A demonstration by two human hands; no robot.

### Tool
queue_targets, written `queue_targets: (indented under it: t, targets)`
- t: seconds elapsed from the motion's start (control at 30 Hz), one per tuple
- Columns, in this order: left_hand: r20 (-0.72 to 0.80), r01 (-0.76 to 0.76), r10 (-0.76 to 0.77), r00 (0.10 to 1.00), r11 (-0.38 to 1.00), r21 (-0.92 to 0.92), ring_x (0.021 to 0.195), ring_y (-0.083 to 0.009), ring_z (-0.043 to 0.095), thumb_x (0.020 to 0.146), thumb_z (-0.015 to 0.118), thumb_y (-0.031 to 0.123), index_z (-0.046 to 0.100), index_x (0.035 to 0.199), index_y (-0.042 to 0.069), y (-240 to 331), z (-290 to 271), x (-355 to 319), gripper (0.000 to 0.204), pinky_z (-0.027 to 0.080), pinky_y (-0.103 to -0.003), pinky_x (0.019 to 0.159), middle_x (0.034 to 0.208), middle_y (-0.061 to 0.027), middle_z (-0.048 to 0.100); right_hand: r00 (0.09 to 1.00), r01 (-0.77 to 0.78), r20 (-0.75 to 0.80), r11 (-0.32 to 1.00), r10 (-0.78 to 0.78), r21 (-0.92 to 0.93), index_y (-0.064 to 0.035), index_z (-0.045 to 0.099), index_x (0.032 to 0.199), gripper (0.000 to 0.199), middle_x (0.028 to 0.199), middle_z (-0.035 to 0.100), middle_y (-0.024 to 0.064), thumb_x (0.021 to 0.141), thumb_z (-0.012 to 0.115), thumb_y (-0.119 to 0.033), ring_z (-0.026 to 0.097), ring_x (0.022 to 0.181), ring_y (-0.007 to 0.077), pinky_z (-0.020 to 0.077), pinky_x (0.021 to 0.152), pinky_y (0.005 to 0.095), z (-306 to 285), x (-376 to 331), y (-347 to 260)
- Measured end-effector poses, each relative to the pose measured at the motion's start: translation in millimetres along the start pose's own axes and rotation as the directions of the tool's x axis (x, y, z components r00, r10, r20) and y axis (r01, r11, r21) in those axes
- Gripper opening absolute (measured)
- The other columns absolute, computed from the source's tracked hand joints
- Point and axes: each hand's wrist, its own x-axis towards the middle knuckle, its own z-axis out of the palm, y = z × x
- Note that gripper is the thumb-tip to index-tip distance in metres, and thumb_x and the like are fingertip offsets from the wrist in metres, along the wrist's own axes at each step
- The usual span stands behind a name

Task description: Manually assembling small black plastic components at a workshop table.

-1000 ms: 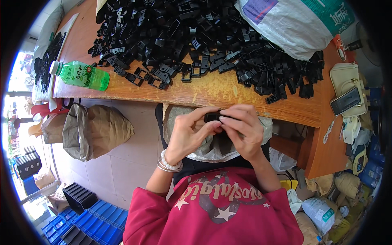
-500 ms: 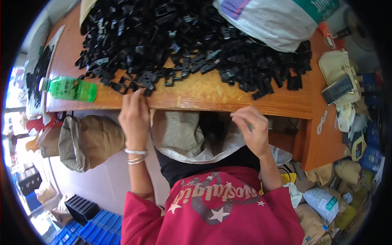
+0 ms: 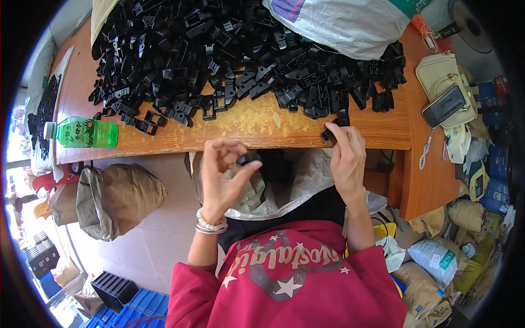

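Two bare hands worked at the near edge of a wooden table [image 3: 262,127]. Left hand [image 3: 223,175] was raised off the table, palm up, thumb and fingers closed on a small black plastic piece [image 3: 244,160], held over an open silvery sack [image 3: 284,188] in the person's lap below the table edge. Right hand [image 3: 346,158] reached to the table edge, fingertips pinched on another black clip [image 3: 328,133] sitting right at the rim, just beside the front of a big heap of black plastic parts [image 3: 229,54] that covered most of the tabletop. Beaded bracelets sat on the left wrist; red sleeves on both arms. Green drink bottle [image 3: 82,133] lay on its side at the table's left end, well apart from both hands. White woven bag [image 3: 350,24] rested on the heap at the far right. Cream handbag [image 3: 445,82] with a dark phone [image 3: 443,106] on top sat on the right side surface. Brown paper sack [image 3: 117,199] stood on the floor left of the person.
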Motion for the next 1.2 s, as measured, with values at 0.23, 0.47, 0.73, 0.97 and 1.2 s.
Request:
queue_targets:
  t: [0.23,0.47,0.73,0.97,1.2]
  targets:
    - [0.342,0.368,-0.264,0.902,0.884,-0.289,0.076,-0.0132,0.066,0.082,0.065,-0.009,0.052,0.119,-0.004,7,24,2,0.04,0.053,-0.021,0.061,0.103,-0.0119,0.06,0.999,-0.01,0.051,0.999,0.009,0.03,-0.0048,0.062,0.105,0.028,0.086,0.054,0.0122,0.078,0.063,0.003,0.055,0.082,0.0283,0.0403,0.073,0.0395,-7,4,-12]
    - [0.383,0.356,-0.271,0.883,0.919,-0.171,0.069,-0.0106,0.067,0.087,0.064,-0.002,0.053,0.119,-0.005,6,30,-2,0.034,0.051,-0.021,0.065,0.074,-0.0105,0.07,0.997,-0.067,0.0,0.832,0.08,0.551,0.0003,0.062,0.101,0.026,0.097,0.064,0.0155,0.077,0.067,0.008,0.064,0.085,0.0308,0.0511,0.073,0.0345,-9,-9,-36]
    - [0.443,0.395,-0.295,0.847,0.906,-0.152,0.07,-0.0096,0.066,0.089,0.063,0.003,0.055,0.121,-0.006,11,27,-3,0.033,0.051,-0.021,0.065,0.076,-0.0098,0.07,0.972,0.174,0.034,0.814,-0.231,0.553,-0.002,0.067,0.104,0.03,0.099,0.067,0.0114,0.074,0.07,0.004,0.063,0.089,0.0264,0.0496,0.076,0.0346,-2,-8,-42]
    - [0.269,-0.019,0.028,0.963,0.999,-0.033,0.073,-0.0163,0.068,0.086,0.064,0.0,0.053,0.123,0.001,19,32,-14,0.038,0.054,-0.027,0.07,0.095,-0.0126,0.068,0.964,-0.253,0.243,0.641,0.106,0.725,0.0005,0.065,0.11,0.031,0.096,0.064,0.0132,0.079,0.067,0.002,0.061,0.089,0.0255,0.0481,0.077,0.0322,1,-13,-62]
    - [-0.019,-0.371,0.489,0.872,0.686,0.626,0.074,-0.0199,0.066,0.081,0.062,-0.006,0.062,0.108,0.003,-12,-24,23,0.028,0.052,-0.028,0.063,0.09,-0.0111,0.066,0.975,-0.064,0.206,0.781,-0.083,0.621,0.0018,0.069,0.093,0.015,0.092,0.063,0.0117,0.078,0.07,0.0,0.062,0.081,0.0246,0.0482,0.071,0.0302,-10,-5,-44]
